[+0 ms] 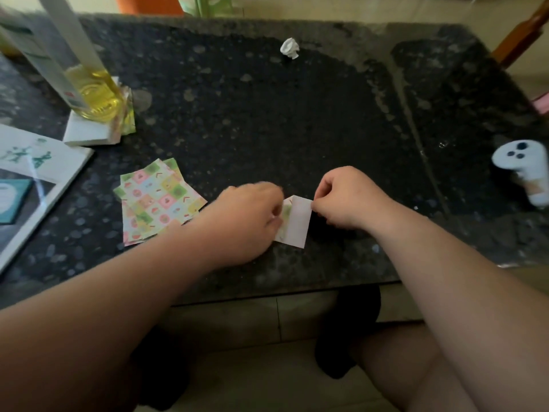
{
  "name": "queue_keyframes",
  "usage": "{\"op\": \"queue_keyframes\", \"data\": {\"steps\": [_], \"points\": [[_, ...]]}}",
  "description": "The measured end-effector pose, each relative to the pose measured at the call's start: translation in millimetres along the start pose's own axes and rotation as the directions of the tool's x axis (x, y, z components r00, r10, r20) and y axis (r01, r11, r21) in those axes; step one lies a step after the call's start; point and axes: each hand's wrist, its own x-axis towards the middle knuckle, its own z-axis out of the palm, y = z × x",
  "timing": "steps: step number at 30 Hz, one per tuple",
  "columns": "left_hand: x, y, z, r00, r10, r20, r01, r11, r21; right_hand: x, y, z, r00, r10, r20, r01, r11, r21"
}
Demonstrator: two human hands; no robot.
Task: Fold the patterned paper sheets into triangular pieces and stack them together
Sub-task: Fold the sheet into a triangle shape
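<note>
On the dark speckled tabletop [267,114], my loose patterned sheets [157,200] lie at nine o'clock from my hands. My left grip [252,221] and right grip [347,197] both pinch one half-folded sheet [298,224] (white side up) between them

Dark speckled stone table [267,114], bearing fanned patterned paper sheets [157,200] at front left; partly folded sheet [298,223], white side up, near the front edge; crumpled paper ball [289,48] far centre; white controller [523,168] at right; white pad [86,133] under a bottle [95,93] of yellow liquid, and white booklet [44,173], at left
</note>
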Motion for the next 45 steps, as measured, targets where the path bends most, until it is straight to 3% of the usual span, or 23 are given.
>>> {"op": "queue_keyframes", "data": {"steps": [3,7,15,19,22,32,36,41,45], "points": [[-11,-22,-7,0.973,-0.179,-0.146,0.165,0.981,-0.103,2,2,5,0.994,-0.059,-0.088,0.053,0.996,-0.069],[-19,-35,1,0.929,-0.359,-0.086,0.329,0.910,-0.253,-1,-5,11,0.990,-0.139,-0.013,0.136,0.981,-0.137],[-12,-32,3,0.927,-0.371,0.050,0.371,0.892,-0.258,-1,-18,14,0.994,-0.079,0.081,0.086,0.992,-0.092],[-13,-33,-9,0.930,-0.360,0.072,0.362,0.869,-0.337,-1,-15,2,0.985,-0.147,0.094,0.144,0.989,0.044],[-18,-35,-18,0.935,-0.345,0.086,0.346,0.826,-0.444,-6,-15,-12,0.954,-0.211,0.211,0.176,0.969,0.170],[-22,-24,-24,0.976,-0.192,0.101,0.217,0.831,-0.512,-25,-28,-22,0.863,-0.438,0.253,0.414,0.899,0.143],[-22,-21,-21,0.968,-0.236,0.086,0.225,0.666,-0.712,-25,-33,-11,0.848,-0.464,0.256,0.442,0.886,0.142],[-20,-21,-18,0.941,-0.282,0.186,0.233,0.144,-0.962,-21,-36,-13,0.877,-0.431,0.212,0.377,0.891,0.251],[-20,-23,-20,0.920,-0.320,0.226,0.243,0.015,-0.970,-19,-37,-16,0.908,-0.355,0.220,0.268,0.899,0.346]]}}
